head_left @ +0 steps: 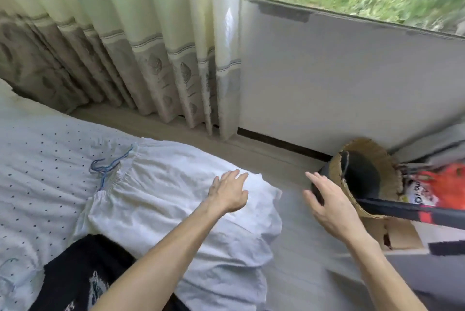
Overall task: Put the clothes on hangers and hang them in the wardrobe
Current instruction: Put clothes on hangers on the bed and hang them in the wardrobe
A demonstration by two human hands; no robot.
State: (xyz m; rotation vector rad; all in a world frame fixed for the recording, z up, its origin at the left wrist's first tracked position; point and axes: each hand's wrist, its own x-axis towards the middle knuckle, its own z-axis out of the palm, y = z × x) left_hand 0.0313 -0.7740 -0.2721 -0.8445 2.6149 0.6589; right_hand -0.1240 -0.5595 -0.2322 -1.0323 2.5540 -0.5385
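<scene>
Black garment lies on the dotted bed by curtains; left hand and right hand grips apart.

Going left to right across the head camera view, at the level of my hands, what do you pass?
dotted bedsheet → white garment → left hand → right hand → woven basket → red and white bag

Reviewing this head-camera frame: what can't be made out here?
Head view: black garment, cut off by the bottom edge and crossed by the left forearm; type unclear.
Head view: woven basket, inside too dark to see; right hand in front of its rim.
Head view: red-and-white item, blurred, cut by the right edge; print unreadable.
No hanger or wardrobe in frame.
</scene>
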